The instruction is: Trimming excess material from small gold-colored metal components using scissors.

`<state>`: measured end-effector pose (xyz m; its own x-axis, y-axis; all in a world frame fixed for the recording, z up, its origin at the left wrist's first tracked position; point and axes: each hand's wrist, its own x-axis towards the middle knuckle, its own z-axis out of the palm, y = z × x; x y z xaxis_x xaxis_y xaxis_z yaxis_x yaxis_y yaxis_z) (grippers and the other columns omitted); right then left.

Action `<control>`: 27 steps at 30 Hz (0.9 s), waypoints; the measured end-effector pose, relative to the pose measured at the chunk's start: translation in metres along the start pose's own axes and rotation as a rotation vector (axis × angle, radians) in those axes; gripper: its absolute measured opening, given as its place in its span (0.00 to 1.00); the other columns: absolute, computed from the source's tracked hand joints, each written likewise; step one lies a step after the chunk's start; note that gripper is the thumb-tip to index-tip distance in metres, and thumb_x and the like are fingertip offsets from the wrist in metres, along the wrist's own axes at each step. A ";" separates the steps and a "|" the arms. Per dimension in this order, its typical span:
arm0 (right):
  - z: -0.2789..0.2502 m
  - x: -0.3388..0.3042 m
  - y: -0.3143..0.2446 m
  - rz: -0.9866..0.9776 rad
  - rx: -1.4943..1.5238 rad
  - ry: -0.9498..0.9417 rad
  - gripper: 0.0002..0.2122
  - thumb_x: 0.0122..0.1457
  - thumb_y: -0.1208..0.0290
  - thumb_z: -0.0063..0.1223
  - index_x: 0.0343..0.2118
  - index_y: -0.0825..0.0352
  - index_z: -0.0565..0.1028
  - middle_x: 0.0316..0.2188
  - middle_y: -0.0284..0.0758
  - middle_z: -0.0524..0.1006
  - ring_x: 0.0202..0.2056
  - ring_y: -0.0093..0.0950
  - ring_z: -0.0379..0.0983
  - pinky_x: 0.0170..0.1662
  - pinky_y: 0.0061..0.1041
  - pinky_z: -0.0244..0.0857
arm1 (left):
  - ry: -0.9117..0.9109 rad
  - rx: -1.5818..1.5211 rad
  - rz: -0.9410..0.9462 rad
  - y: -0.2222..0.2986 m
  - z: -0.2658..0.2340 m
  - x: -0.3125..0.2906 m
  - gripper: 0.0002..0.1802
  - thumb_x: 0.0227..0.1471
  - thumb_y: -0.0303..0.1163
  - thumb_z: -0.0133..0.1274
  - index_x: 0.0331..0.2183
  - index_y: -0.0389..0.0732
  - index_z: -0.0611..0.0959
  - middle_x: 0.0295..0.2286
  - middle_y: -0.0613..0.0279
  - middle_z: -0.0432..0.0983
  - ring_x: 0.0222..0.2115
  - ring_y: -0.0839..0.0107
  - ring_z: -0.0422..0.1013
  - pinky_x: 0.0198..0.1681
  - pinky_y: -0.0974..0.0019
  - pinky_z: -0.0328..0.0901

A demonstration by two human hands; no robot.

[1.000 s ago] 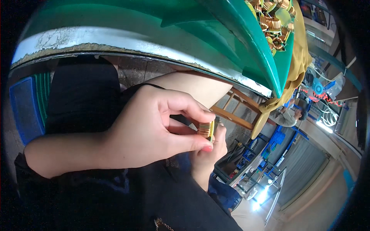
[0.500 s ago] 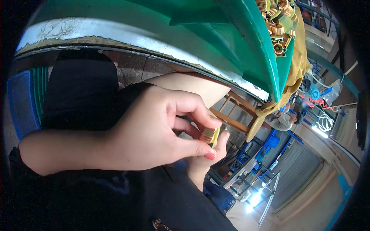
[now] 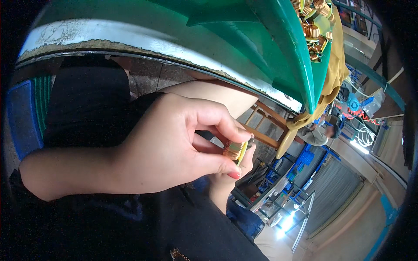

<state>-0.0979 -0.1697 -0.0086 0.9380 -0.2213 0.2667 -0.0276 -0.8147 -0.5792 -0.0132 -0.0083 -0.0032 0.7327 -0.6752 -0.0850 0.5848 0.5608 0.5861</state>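
Observation:
My left hand (image 3: 174, 145) reaches in from the left and pinches a small copper-wound coil (image 3: 235, 151) between thumb and fingers. The coil has a yellow-green edge facing right. Just behind it is my right hand (image 3: 244, 167), mostly hidden by the left hand and the coil. Its visible fingers are bent close to the coil's right side. A small dark tip shows by those fingers, too small to name. Several similar coils (image 3: 311, 32) lie heaped in the green tray (image 3: 287, 48) at the upper right.
A worn white table edge (image 3: 130, 41) runs across the top, under the green tray. Yellow-brown cloth (image 3: 335, 74) hangs beside the tray. A wooden stool (image 3: 265, 124) stands beyond my hands. Farther right, another person (image 3: 318, 135) sits near blue racks (image 3: 300, 167).
Both hands have shifted very slightly left with the coil, which stays in my left hand's pinch. The dark tip beside my right fingers shows a bit more now.

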 end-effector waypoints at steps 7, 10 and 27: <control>-0.004 -0.008 0.006 0.033 -0.006 -0.020 0.17 0.57 0.57 0.46 0.29 0.70 0.66 0.23 0.40 0.66 0.23 0.32 0.62 0.29 0.28 0.60 | -0.047 0.060 0.056 -0.001 -0.001 -0.001 0.18 0.32 0.11 0.61 0.32 0.29 0.76 0.38 0.47 0.73 0.33 0.64 0.75 0.36 0.71 0.73; -0.003 -0.011 0.005 0.048 -0.024 -0.008 0.16 0.56 0.58 0.47 0.29 0.70 0.66 0.23 0.40 0.66 0.22 0.32 0.62 0.28 0.28 0.60 | -0.034 0.024 0.032 -0.001 -0.001 -0.001 0.18 0.32 0.11 0.61 0.31 0.28 0.77 0.38 0.46 0.73 0.32 0.64 0.75 0.36 0.71 0.73; -0.003 -0.011 0.004 0.119 -0.012 -0.037 0.15 0.54 0.60 0.49 0.30 0.70 0.67 0.24 0.40 0.66 0.24 0.32 0.63 0.30 0.29 0.62 | 0.015 0.047 -0.046 0.000 -0.001 -0.001 0.18 0.32 0.11 0.61 0.32 0.28 0.77 0.36 0.47 0.74 0.32 0.63 0.75 0.36 0.71 0.73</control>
<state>-0.1091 -0.1716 -0.0115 0.9399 -0.2971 0.1684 -0.1432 -0.7904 -0.5957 -0.0133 -0.0073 -0.0042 0.7104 -0.6927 -0.1245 0.6014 0.5054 0.6188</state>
